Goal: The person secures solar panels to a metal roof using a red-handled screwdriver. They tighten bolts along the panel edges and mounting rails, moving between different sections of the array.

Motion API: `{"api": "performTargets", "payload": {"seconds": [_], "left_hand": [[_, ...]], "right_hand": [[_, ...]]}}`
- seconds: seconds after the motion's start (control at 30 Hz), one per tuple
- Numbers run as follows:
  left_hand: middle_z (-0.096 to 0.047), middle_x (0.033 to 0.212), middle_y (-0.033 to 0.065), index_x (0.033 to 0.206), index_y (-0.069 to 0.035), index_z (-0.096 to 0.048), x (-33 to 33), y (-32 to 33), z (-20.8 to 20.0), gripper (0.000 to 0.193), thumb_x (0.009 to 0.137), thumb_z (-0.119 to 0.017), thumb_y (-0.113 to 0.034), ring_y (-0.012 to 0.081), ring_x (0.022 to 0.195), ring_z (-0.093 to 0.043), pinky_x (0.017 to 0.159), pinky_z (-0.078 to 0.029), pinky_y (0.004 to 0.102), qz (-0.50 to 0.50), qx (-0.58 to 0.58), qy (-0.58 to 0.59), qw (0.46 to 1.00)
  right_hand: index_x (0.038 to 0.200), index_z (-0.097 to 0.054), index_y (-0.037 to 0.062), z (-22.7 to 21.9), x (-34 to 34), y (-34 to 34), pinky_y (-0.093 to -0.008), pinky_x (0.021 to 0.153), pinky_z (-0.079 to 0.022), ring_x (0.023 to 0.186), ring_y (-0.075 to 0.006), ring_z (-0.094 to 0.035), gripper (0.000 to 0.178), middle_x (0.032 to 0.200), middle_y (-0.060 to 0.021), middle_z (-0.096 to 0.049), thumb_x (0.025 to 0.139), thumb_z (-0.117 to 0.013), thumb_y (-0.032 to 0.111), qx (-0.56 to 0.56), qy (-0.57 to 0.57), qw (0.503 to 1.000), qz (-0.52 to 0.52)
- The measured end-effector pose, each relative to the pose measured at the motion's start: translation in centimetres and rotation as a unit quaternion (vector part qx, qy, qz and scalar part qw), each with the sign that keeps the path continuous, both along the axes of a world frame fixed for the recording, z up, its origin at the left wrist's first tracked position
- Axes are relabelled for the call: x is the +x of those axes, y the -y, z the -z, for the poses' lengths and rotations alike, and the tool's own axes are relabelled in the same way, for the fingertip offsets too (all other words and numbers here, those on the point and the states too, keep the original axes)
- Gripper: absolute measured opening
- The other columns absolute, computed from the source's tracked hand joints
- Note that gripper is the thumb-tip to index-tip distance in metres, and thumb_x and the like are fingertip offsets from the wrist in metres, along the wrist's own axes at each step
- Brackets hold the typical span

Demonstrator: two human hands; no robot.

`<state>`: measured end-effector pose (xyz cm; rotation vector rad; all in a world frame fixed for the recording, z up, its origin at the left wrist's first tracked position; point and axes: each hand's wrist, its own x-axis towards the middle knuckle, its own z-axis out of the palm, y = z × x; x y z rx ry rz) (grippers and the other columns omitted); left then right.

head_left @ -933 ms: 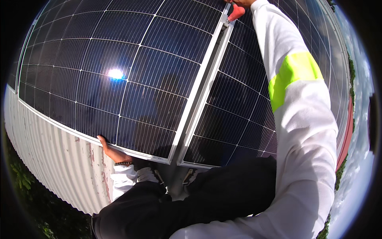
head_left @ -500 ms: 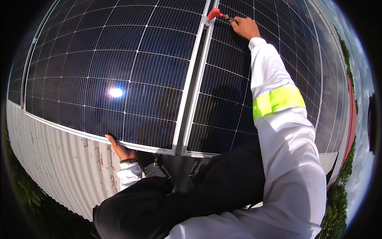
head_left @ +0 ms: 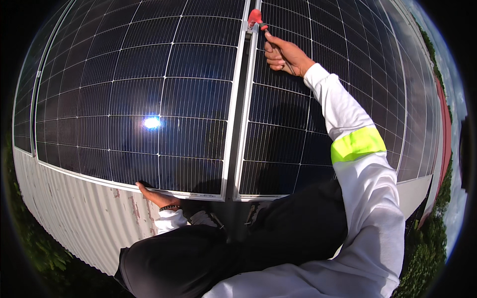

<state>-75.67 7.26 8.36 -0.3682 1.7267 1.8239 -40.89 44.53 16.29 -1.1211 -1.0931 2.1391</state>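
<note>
My right hand is closed around the handle of a ratchet wrench with a red head and a dark handle. The wrench head sits over a small metal clamp in the narrow gap between two dark solar panels. My left hand holds the near frame edge of the left solar panel, one digit along the frame and the other fingers hidden. Beneath my right arm lies the right solar panel. Sun glare shows on the left panel.
A corrugated metal roof with peeling paint slopes off at the near left. My bent dark-trousered legs are close to the panels' near edge. Another panel lies at far left. Trees and a red roof edge stand right.
My right hand and the wrench handle have swung left and nearer, from out to the right of the clamp. The wrench head stays at the clamp. My left hand keeps its place on the panel edge.
</note>
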Motion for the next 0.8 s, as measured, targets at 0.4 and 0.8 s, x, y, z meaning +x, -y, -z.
{"api": "performTargets", "payload": {"seconds": [0.4,0.8], "left_hand": [[-0.026,0.159,0.0114,0.149,-0.02,-0.038,-1.5,1.7,3.4,0.083,0.08,-0.051,-0.064,0.0389,0.142,-0.03,0.11,-0.033,0.0567,-0.001,-0.19,-0.146,0.971],[-0.041,0.15,0.0105,0.145,-0.011,-0.043,-0.9,0.6,1.8,0.076,0.087,-0.059,-0.058,0.0313,0.133,-0.043,0.109,-0.036,0.0483,0.009,-0.054,-0.053,0.997]], "right_hand": [[0.07,-0.04,0.0124,1.7,-17.2,1.5,-0.0296,0.042,-0.029,0.039,-0.0107,-0.03,0.036,0.047,0.0023,-0.029,0.094,-0.055,0.035,-0.067,-0.213,0.922,0.316],[0.099,-0.055,0.0069,2.1,-17.0,-1.5,-0.0392,0.076,-0.052,0.077,-0.0212,-0.06,0.029,0.086,-0.0067,-0.059,0.09,-0.068,0.031,0.033,-0.243,0.888,0.389]]}}
